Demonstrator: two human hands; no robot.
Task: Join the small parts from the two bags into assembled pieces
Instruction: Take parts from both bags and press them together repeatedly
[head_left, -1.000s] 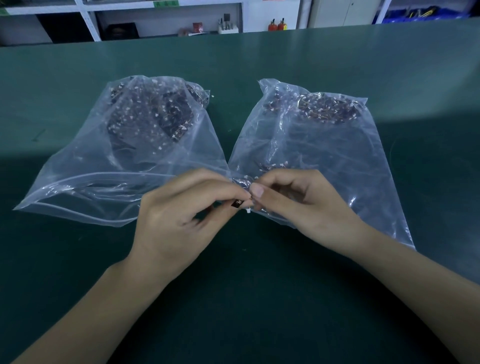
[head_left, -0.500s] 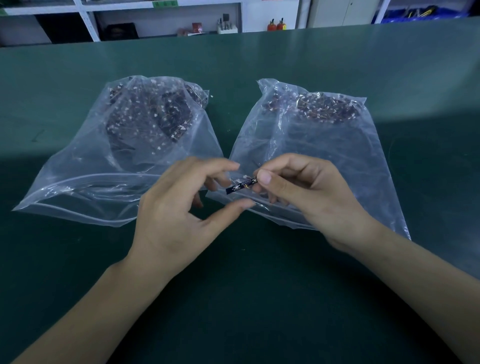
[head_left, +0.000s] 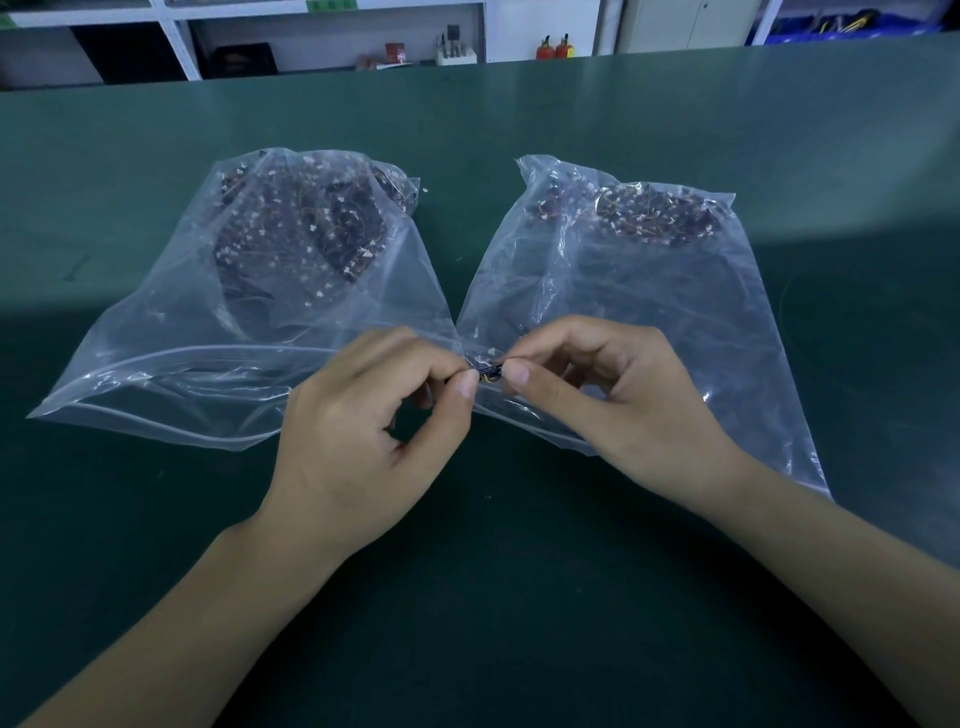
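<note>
Left hand (head_left: 363, 431) back on small dark part (head_left: 489, 371), yellow-flecked.

Single head-worn view, angled forward and down, close over green table (head_left: 623, 114)

Both forearms are bare up to the picture's lower edge, with no sleeve, glove, watch or ring on them. The left hand (head_left: 358, 441) and right hand (head_left: 618, 400) have short, rounded, unpainted nails, seen plainly on both thumbs.
</note>
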